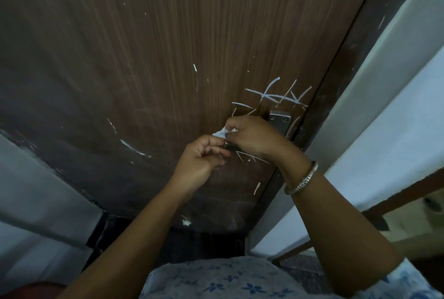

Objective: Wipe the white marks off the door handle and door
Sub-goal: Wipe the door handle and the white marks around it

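Note:
A brown wood-grain door (pixel 168 58) fills the view. White chalk-like marks (pixel 276 95) cross above the metal handle plate (pixel 280 118), and more marks (pixel 249 157) lie below my hands. My right hand (pixel 254 136) covers the handle and pinches a small crumpled white tissue (pixel 222 132). Just below it, my left hand (pixel 201 157) also grips the tissue's lower edge. The handle lever itself is hidden behind my right hand.
A dark door frame (pixel 348 63) runs along the door's right edge, with a pale wall (pixel 396 82) beyond. Scattered white streaks (pixel 133 148) dot the door's left part. A silver bangle (pixel 301 180) sits on my right wrist.

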A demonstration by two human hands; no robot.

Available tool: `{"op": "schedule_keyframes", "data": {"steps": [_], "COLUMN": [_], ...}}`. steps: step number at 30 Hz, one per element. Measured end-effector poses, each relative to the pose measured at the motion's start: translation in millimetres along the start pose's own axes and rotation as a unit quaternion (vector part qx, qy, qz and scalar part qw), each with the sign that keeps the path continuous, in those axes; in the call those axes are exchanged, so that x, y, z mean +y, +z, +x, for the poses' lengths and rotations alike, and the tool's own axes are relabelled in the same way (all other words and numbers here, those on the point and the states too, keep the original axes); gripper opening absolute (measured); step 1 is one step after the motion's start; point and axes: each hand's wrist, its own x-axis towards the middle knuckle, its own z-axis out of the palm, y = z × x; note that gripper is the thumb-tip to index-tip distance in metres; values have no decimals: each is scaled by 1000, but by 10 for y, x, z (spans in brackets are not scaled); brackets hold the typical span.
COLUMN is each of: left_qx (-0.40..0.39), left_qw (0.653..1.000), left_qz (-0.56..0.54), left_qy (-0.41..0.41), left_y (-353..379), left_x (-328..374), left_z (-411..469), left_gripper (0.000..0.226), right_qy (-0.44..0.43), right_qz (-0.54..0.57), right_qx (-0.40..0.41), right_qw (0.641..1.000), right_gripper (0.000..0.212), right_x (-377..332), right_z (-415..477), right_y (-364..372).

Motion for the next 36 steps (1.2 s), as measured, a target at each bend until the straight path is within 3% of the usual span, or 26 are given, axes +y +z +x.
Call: {"op": "schedule_keyframes", "data": {"steps": [6, 11, 17, 30, 36], "left_qx": [-14, -17, -43, -41, -31], "left_qw": [1000, 1000, 998, 999, 999], "left_qz": [12, 15, 35, 23, 13], "left_qy": [-16, -15, -9, -14, -13], "left_y": [-50, -61, -134, -114, -103], "left_x": [-26, -26, -11, -50, -17], "left_z": [-12, 21, -4, 12, -17], "left_gripper": [36, 35, 40, 39, 37], "right_qy": [30, 30, 30, 25, -1], "right_qz": [-82, -233, -334, -198, -133], "right_qx": [-28, -16, 92, 27, 64], "right_qw": [996, 972, 937, 979, 989], "right_gripper": [20, 25, 20, 14, 17], "right_x": [198, 204, 71, -119, -140], "right_z": [-198, -292, -402, -169, -126], "right_y": [-186, -255, -51, 35, 145]}}
